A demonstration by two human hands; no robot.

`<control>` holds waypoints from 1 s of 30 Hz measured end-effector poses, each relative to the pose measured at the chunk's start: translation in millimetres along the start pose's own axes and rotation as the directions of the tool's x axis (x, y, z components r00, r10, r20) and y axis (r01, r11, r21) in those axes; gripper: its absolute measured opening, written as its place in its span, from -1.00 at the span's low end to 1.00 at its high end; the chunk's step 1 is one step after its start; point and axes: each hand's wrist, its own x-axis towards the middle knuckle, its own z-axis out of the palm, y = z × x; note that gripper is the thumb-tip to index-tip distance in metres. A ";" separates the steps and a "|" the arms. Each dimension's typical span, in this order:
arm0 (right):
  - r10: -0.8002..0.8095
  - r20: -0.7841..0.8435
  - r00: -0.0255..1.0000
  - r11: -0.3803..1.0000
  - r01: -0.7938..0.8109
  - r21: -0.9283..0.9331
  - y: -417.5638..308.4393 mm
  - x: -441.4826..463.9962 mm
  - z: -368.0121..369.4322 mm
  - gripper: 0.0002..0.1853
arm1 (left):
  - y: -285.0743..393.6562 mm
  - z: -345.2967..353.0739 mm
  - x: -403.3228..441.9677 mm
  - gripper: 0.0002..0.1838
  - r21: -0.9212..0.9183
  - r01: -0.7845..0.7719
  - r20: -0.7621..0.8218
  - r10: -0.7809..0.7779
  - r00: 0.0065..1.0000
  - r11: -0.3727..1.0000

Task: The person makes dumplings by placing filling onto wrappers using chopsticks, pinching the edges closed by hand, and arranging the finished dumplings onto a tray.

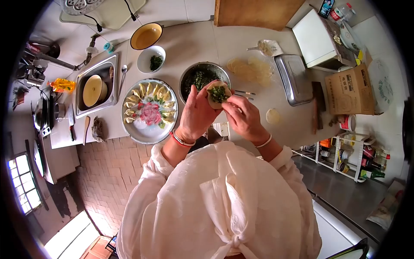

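Note:
A round dumpling wrapper (210,100) with chopped green filling (218,93) on it is held up in front of me. My left hand (196,115) cups it from the left side, and the fingers of my right hand (246,120) pinch its right edge. Just behind the hands is a metal bowl (185,76) of the same green filling, partly hidden by my left hand. Chopsticks (245,93) stick out to the bowl's right. Left of my left hand, a floral plate (149,113) carries several folded dumplings (160,93) along its rim. A single flat wrapper (273,115) lies right of my right hand.
A white bowl with greens (144,60) and a yellow bowl (146,36) stand behind the plate. The sink (113,97), a knife (71,123) and a wooden spatula (86,129) are at left. To the right are a metal tray (295,80), rolling pin (315,115) and cardboard box (350,90).

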 end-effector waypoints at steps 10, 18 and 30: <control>-0.144 -0.002 0.990 0.989 0.144 -0.034 1.2 -13.9 -28.7 -0.75 | -31.4 14.8 -12.9 -0.24 0.047 0.045 -0.041 -0.043 0.998 0.998; -0.215 0.023 0.976 0.967 0.216 -0.135 0.0 -22.0 -47.7 -0.64 | -41.8 25.0 -15.9 -0.36 0.052 0.052 0.018 -0.053 0.998 0.997; -0.185 -0.070 0.980 0.981 0.181 -0.065 -6.8 -27.9 -44.4 -0.67 | -42.9 29.2 -19.4 -0.41 0.086 0.088 0.086 -0.095 0.992 0.992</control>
